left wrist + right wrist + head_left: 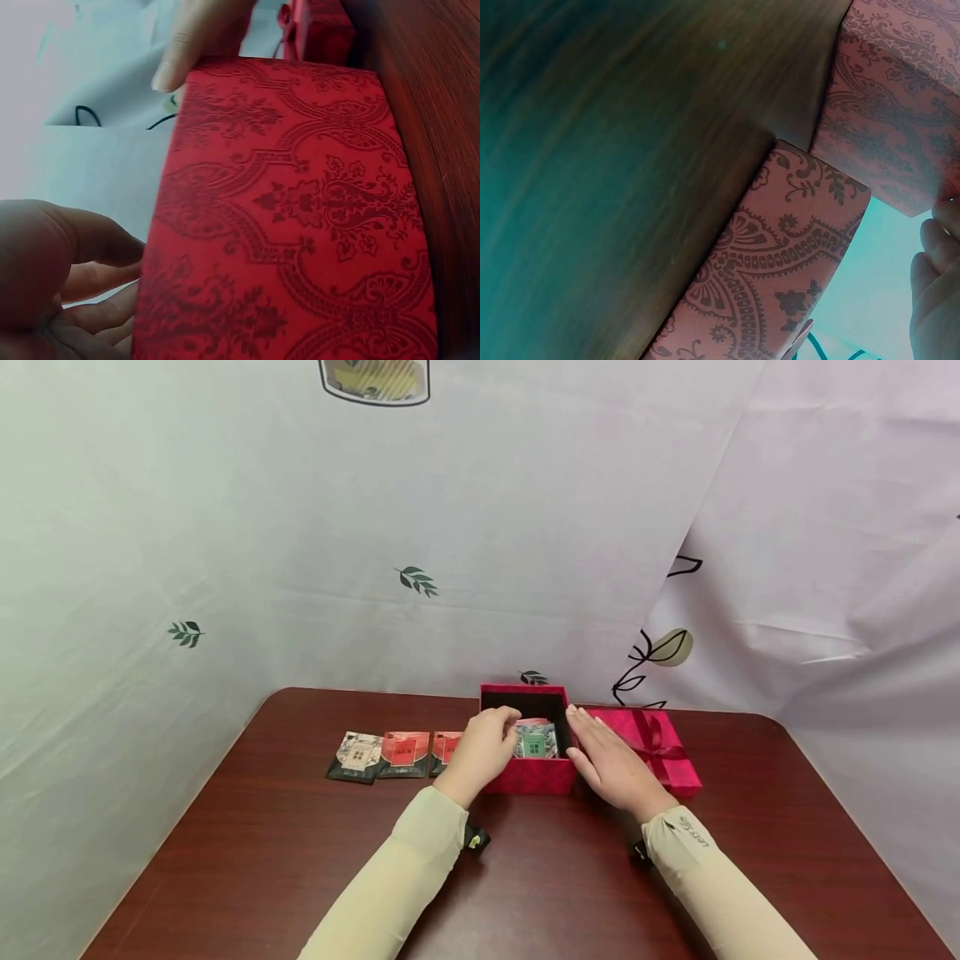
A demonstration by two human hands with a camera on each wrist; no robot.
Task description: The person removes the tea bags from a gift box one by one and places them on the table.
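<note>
An open red patterned box stands at the middle back of the brown table. A green-and-grey packet lies on top inside it. My left hand sits over the box's left wall, fingers loosely curled toward the packet's left edge; the left wrist view shows those fingers beside the red wall with nothing in them. My right hand lies flat with straight fingers against the box's right wall. Its fingertip shows at the box's far corner.
The box's red lid with a ribbon bow lies just right of my right hand. Three flat packets lie in a row left of the box. A white leaf-printed cloth hangs behind the table.
</note>
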